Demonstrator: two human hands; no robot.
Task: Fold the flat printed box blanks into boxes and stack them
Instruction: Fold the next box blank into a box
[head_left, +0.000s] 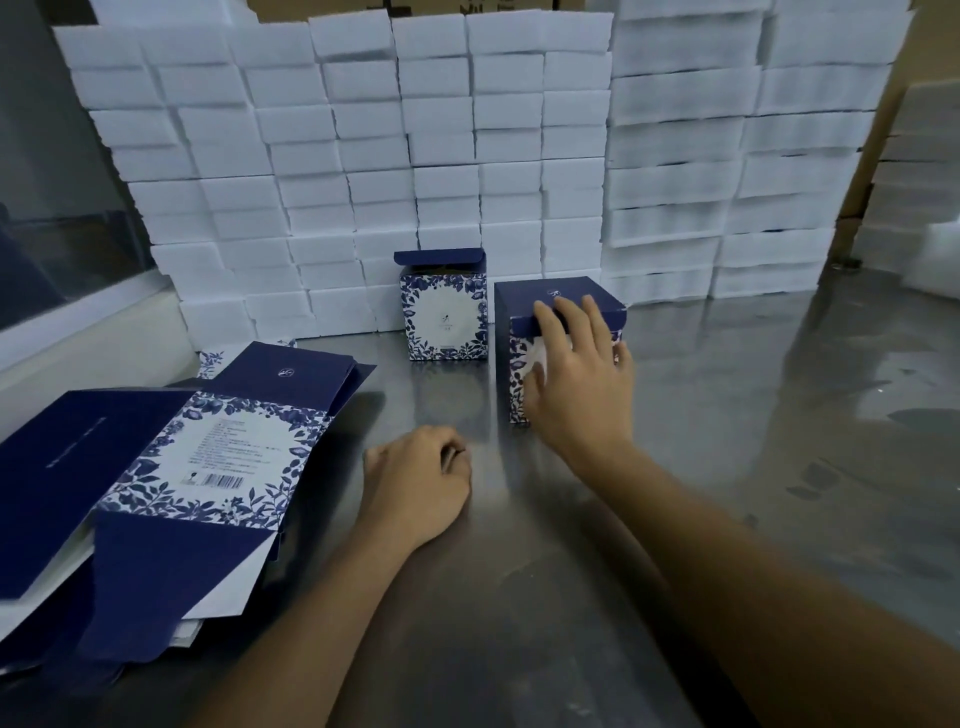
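Two folded blue-and-white floral boxes stand on the steel table. The far box (444, 317) stands upright with its dark blue lid flap raised. The nearer box (558, 299) sits to its right, lid down. My right hand (576, 374) lies over this box's front, fingers straight and spread, tips on the lid's front edge. My left hand (418, 480) rests on the table in a loose fist, holding nothing. A pile of flat printed blanks (171, 467) lies at the left, the top one showing a barcode panel.
A wall of stacked white foam blocks (363, 156) lines the back of the steel table (727, 467). More white stacks (727, 182) stand at the back right. A glass partition (57, 182) runs along the left edge.
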